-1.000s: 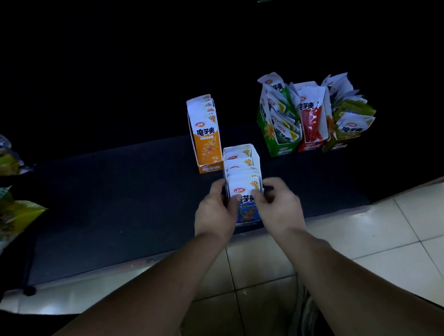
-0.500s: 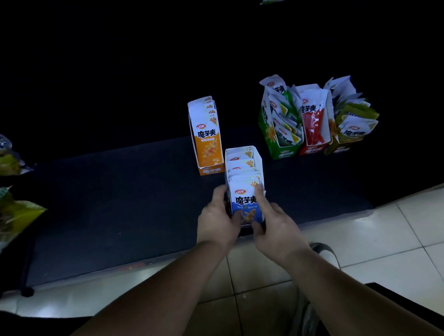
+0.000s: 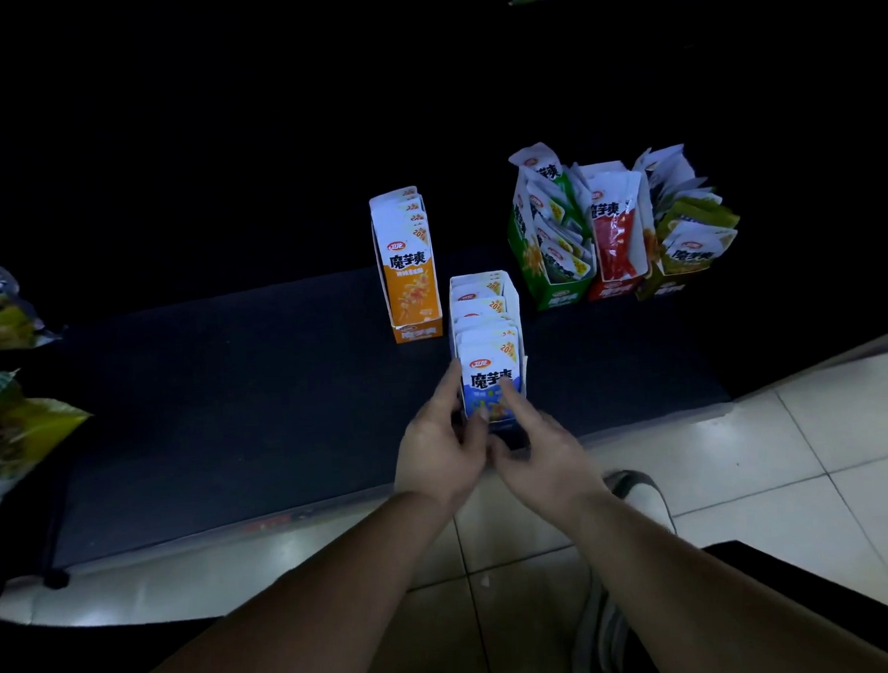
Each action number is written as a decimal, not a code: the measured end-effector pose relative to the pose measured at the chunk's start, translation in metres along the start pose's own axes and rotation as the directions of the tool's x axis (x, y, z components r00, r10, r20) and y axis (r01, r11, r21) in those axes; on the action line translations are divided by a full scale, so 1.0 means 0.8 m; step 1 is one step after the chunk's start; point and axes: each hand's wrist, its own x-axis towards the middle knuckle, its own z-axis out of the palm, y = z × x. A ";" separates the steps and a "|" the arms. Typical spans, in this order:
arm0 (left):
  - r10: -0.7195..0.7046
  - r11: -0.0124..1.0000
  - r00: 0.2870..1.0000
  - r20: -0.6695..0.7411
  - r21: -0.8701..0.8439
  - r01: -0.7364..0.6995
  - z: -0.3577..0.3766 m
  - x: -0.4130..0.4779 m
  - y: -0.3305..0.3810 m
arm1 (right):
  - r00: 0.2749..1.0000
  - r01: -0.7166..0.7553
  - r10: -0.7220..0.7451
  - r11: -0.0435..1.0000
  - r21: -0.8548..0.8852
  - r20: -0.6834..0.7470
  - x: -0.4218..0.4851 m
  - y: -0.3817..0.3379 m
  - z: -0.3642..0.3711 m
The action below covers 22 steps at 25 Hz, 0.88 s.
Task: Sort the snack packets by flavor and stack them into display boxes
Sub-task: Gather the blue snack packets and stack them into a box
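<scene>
Both hands had slid down from the top of the blue box to its lower front, uncovering the label of the front blue packet, which a second earlier they had hidden. The left hand kept its grip clamped on the box's near left corner, thumb up the side. The right hand had its grip apart, forefinger straight against the packet's face (its other fingers were in shadow). The box stood at the near edge of the dark worktop, packed with upright blue packets. The orange box stood just behind it, and the green box, red box and olive box were grouped further right. The blue flavour looked squared up and finished.
</scene>
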 end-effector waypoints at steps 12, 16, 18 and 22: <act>-0.107 0.968 0.980 0.168 -0.208 0.142 -0.013 0.108 0.049 | 0.994 -0.093 0.081 0.980 0.174 0.077 0.120 -0.012 -0.037; -0.098 0.973 0.990 0.097 -0.200 0.116 -0.032 0.128 0.049 | 0.989 -0.120 0.091 0.956 0.267 0.118 0.156 -0.036 -0.040; -0.109 0.985 0.994 0.024 -0.130 0.112 -0.043 0.128 0.039 | 0.996 -0.038 0.052 0.985 0.170 -0.077 0.153 -0.035 -0.031; -0.156 0.977 0.988 -0.014 -0.151 0.152 -0.054 0.122 0.029 | 0.902 0.200 -0.162 0.978 0.054 -0.399 0.115 -0.021 0.022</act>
